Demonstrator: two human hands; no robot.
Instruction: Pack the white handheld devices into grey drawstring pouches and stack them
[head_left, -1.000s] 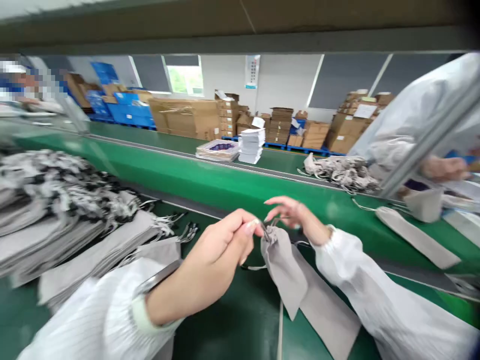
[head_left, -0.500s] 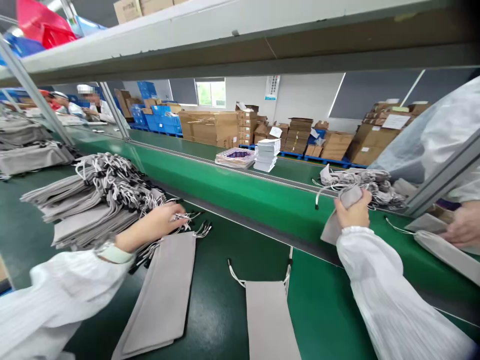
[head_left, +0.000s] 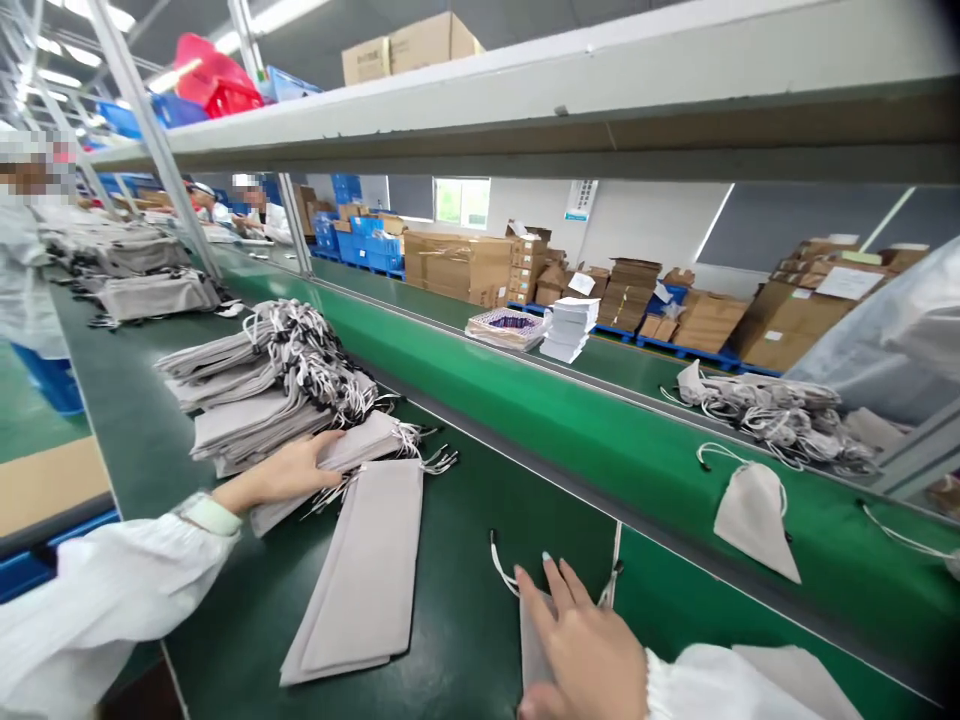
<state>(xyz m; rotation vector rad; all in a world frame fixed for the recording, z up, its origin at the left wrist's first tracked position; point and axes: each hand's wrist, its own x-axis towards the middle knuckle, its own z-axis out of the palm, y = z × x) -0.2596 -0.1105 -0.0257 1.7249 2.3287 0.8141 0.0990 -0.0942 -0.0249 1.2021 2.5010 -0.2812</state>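
Pouches made of grey cloth are all around me. One flat pouch (head_left: 531,640) lies at my six o'clock, and my right hand (head_left: 581,650) rests on it with the fingers (head_left: 555,590) flat and a little spread. A moment ago this hand held up a filled pouch (head_left: 754,515); now that one sits on the green belt (head_left: 600,440) at two o'clock, so it looks done. My left hand (head_left: 289,470) is at ten o'clock, fingers together, pressing on the pile of pouches (head_left: 277,390). It has slid lower on that pile.
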